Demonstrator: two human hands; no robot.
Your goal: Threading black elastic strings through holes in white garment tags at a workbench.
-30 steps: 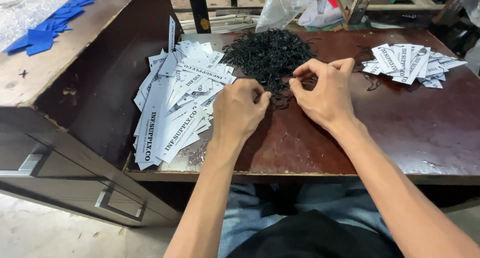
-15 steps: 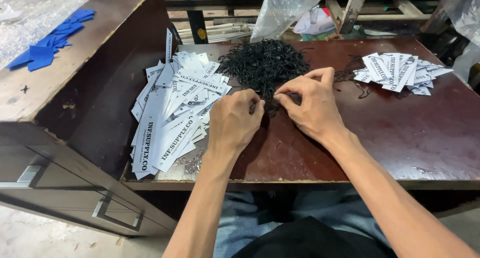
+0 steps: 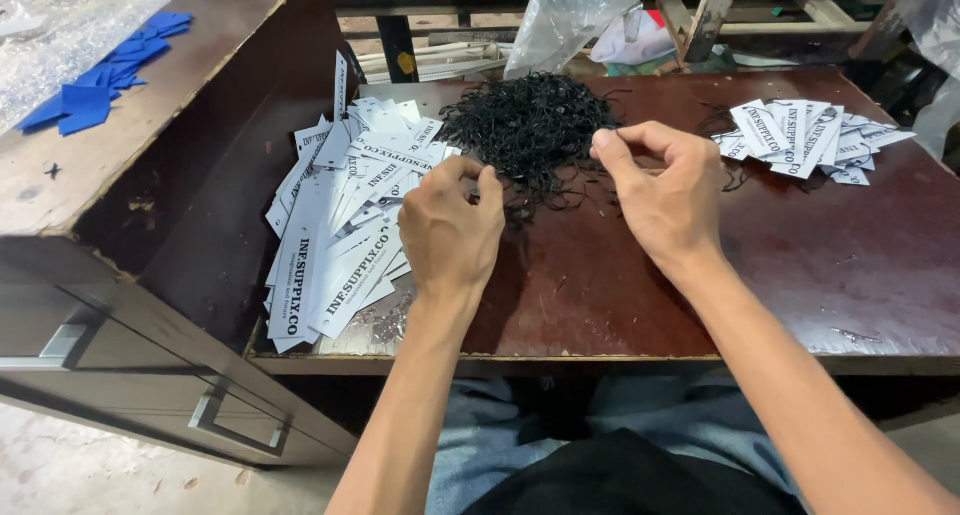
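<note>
**Inspector:** From the left: loose blue cut pieces (image 3: 95, 80) on the cabinet top (image 3: 60, 190). Beside it, on the counter (image 3: 800, 275), a sprawl of white printed tags (image 3: 345, 225).

**Clerk:** And the hands?

**Inspector:** The left hand (image 3: 450, 230) sits at the near edge of the black string pile (image 3: 530, 130), fingers curled, thumb and forefinger pinched together, apparently on a strand; the strand itself is too fine to confirm. The right hand (image 3: 665, 190) is raised beside the pile, its fingertips likewise pinched.

**Clerk:** Further right?

**Inspector:** A smaller stack of white tags (image 3: 810, 140), well apart from the hands.

**Clerk:** Stage of work?

**Inspector:** In my judgement, one string is being separated from the tangle. The next move calls for a clean single strand, drawn without dragging its neighbours.
</note>
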